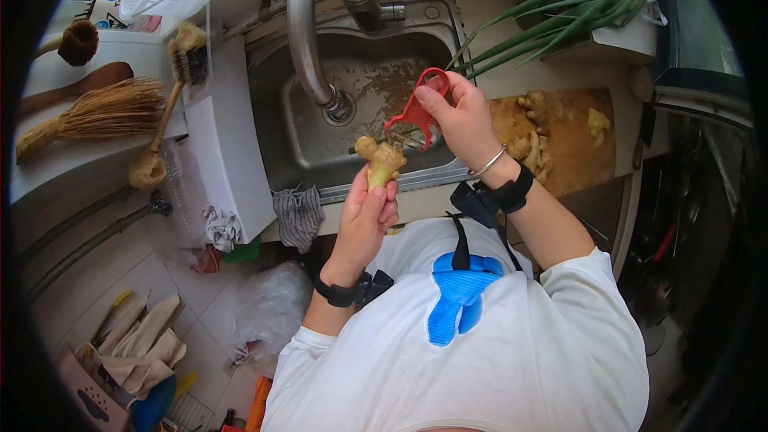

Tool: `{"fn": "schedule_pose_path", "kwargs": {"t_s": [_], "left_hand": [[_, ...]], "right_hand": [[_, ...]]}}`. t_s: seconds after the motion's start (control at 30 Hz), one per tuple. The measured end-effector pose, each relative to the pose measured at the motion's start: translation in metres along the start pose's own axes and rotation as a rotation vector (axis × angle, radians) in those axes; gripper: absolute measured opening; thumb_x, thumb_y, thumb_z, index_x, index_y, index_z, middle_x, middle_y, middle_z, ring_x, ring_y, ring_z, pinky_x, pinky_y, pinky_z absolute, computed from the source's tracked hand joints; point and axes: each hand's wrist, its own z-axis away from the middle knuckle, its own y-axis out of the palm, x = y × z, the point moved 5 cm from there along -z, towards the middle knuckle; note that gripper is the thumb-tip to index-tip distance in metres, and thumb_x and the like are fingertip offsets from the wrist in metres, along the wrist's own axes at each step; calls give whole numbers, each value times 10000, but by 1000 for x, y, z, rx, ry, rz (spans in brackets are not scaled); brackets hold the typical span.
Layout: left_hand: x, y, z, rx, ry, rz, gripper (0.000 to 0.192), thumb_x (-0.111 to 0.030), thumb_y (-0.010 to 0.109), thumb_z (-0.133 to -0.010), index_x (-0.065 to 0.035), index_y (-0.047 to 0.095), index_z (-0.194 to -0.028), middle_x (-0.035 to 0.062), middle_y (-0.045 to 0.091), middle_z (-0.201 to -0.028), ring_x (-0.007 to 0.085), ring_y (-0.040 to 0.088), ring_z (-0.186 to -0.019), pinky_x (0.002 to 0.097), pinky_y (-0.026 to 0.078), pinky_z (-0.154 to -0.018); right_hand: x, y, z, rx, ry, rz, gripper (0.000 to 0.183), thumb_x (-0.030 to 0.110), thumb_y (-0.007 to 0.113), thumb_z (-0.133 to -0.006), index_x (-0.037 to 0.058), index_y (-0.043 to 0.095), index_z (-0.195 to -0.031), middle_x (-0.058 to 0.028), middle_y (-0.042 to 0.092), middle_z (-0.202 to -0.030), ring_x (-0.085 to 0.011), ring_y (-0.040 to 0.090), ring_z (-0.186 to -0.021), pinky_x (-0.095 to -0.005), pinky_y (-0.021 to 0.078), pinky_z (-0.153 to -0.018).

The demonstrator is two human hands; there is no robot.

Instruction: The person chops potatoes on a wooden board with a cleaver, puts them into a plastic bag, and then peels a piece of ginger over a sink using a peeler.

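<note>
A piece of ginger root [384,162] stands up out of my left hand [366,207], which grips its partly peeled lower end at the sink's near edge. Above and to the right, my right hand [453,111] holds a red peeler [413,109] by its handle. The peeler's head points down toward the ginger, with a small gap seen between them. Both are over the steel sink [312,150], where brown peel scraps lie scattered on the bottom. More ginger [534,153] rests on a wooden cutting board [579,156] at the right, beside a peeled yellow piece [597,125].
A curved faucet [306,30] reaches over the sink. Green onions [576,15] lie across the back right corner. Brushes and a straw whisk [102,114] lie on the left ledge. A grey cloth [298,216] hangs on the front edge. A knife [643,135] lies right of the board.
</note>
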Motion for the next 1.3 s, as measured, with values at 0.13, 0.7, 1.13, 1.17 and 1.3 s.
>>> {"fn": "schedule_pose_path", "kwargs": {"t_s": [0.13, 0.7, 1.13, 1.17, 1.3], "left_hand": [[2, -2, -2, 18, -18, 25, 457, -148, 447, -975, -77, 316, -1407, 5, 453, -936, 38, 337, -628, 167, 306, -556], [-7, -10, -2, -5, -27, -24, 466, -176, 469, -972, -73, 319, -1401, 2, 448, -920, 36, 333, -615, 167, 301, -554], [-6, -5, -11, -15, 9, 70, 426, -182, 454, -978, -77, 354, -1378, -6, 449, -916, 36, 342, -618, 168, 314, -564], [-7, -5, -11, -16, 10, 71, 426, -182, 454, -978, -77, 354, -1378, -6, 449, -916, 36, 342, -618, 168, 314, -564], [-10, -6, -11, -35, 14, 76, 406, -179, 449, -979, -78, 364, -1363, -4, 453, -915, 38, 344, -617, 171, 319, -567]], "right_hand": [[-3, 35, 21, 102, -61, 15, 203, 169, 670, -860, -17, 596, -899, -65, 637, -766, -105, 566, -700, -264, 471, -649], [-1, -11, -15, -82, 33, -52, 145, 142, 626, -891, 0, 594, -900, -38, 649, -785, -82, 583, -706, -243, 480, -650], [-12, -21, -21, -247, -38, -32, 173, 159, 639, -894, -4, 583, -890, -37, 641, -779, -92, 574, -693, -254, 475, -633], [-9, -17, -16, -246, -38, -31, 173, 159, 639, -894, -4, 583, -890, -37, 641, -779, -92, 574, -693, -254, 475, -633], [4, 3, -7, -97, -10, -97, 174, 179, 633, -913, 14, 578, -912, -15, 633, -801, -67, 570, -696, -228, 472, -623]]}}
